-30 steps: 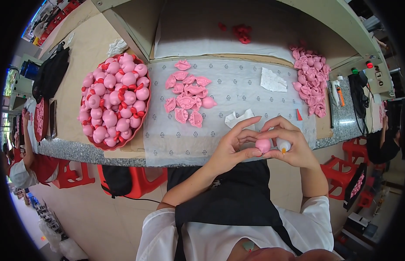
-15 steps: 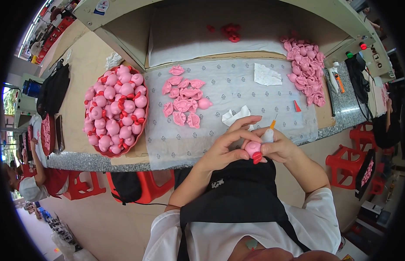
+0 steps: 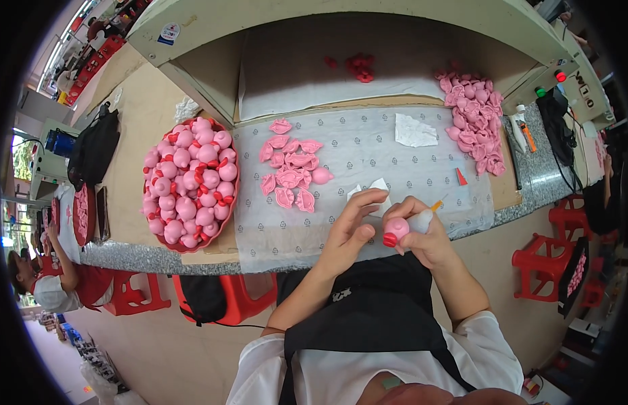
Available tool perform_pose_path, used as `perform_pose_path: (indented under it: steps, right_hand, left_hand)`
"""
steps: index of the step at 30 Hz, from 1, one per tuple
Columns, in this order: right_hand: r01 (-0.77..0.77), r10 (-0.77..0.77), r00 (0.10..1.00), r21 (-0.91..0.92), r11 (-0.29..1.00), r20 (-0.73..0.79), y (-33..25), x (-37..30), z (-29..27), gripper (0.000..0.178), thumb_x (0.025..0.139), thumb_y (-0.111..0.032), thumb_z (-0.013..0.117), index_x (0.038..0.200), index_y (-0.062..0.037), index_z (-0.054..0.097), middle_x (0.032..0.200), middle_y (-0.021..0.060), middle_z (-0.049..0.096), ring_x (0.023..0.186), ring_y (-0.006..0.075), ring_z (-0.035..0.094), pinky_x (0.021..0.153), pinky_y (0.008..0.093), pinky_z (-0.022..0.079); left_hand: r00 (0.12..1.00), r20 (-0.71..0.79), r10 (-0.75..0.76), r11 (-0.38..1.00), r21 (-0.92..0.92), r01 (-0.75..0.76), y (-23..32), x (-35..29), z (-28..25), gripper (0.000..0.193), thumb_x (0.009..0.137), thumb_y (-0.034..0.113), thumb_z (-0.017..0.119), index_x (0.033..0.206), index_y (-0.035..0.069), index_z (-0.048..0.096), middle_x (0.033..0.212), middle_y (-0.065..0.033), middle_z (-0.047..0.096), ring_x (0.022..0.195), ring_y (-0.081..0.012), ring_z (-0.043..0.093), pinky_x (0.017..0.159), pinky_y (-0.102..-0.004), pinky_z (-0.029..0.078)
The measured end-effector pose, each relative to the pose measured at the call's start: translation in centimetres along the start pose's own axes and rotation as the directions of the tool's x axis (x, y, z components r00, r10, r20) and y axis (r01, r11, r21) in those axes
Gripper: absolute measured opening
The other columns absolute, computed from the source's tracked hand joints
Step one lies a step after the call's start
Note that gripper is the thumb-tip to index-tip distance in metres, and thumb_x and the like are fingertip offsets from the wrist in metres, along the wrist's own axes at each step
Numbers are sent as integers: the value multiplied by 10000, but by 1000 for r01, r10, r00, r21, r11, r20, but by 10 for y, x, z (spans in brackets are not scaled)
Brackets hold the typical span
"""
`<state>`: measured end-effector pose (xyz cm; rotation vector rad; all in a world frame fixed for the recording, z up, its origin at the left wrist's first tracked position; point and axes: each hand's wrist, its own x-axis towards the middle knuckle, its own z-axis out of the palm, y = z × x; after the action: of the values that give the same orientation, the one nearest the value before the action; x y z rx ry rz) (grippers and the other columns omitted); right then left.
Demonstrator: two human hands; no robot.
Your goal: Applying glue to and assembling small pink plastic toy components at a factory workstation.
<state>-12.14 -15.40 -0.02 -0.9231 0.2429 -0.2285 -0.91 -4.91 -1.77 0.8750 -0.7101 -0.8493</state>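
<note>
In front of my apron, my right hand (image 3: 428,244) grips a small white squeeze bottle (image 3: 420,221) with an orange needle tip pointing up and right. The same hand also pinches a round pink piece (image 3: 397,228) with a red bow-like part (image 3: 391,239) at its lower side. Just left of that piece, my left hand (image 3: 344,236) is held with thumb and fingers apart and nothing in it. Crumpled white paper (image 3: 378,187) lies behind my hands. Several folded pink pieces (image 3: 290,177) are spread on the printed sheet (image 3: 368,148) further left.
At left stands a red scalloped tray (image 3: 235,182) heaped with pink balls and red parts. A pile of pink pieces (image 3: 477,121) lies at the back right, near a white tissue (image 3: 416,130) and a small red cone (image 3: 461,177). Red parts (image 3: 360,66) sit under the hood.
My left hand has come away from the pink piece and opened. My right hand now holds both piece and bottle, and the needle tip leans more to the right.
</note>
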Motion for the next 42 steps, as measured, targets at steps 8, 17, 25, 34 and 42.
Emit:
perform_pose_path:
  steps: [8,17,25,34,42]
  right_hand:
    - [439,-556,831,-630,641,13,-1,-2,9,330,588,-8,692,864,-32,512,921,114,556,789,183,534,663,264,424]
    - [496,-667,691,-855,154,280,-11,0,16,321,585,-128,709,844,-43,540,828,93,588,601,186,511,541,259,396]
    - [494,-636,695,-866,84,334,-11,5,18,317,594,-202,713,786,-45,515,791,99,590,570,171,491,519,252,380]
    - [442,-538,828,-772,456,156,-11,12,23,257,605,-100,695,802,-20,551,856,111,590,659,171,544,574,246,428]
    - [467,-489,864,-177,866,-116,19,11,26,125,677,2,625,759,-1,529,957,199,534,861,232,546,772,336,433]
  left_hand:
    - [1000,10,-5,994,105,4,12,-14,17,307,719,-5,575,1003,12,460,1073,-122,438,981,-176,452,847,-300,353]
    - [992,-86,-96,974,-216,75,10,-21,23,211,733,-36,547,931,19,498,1034,-104,451,973,-174,456,826,-284,385]
    - [992,-60,-115,947,-306,91,10,-20,19,163,752,-16,529,908,18,494,1007,-107,456,941,-172,470,759,-256,464]
    - [988,-112,-107,794,-608,17,-5,-18,12,116,799,122,515,899,71,483,991,-72,479,956,-191,468,829,-334,383]
    - [997,-69,-43,807,-591,-6,-8,-17,10,142,802,219,512,913,138,474,1008,-103,475,988,-248,449,848,-353,357]
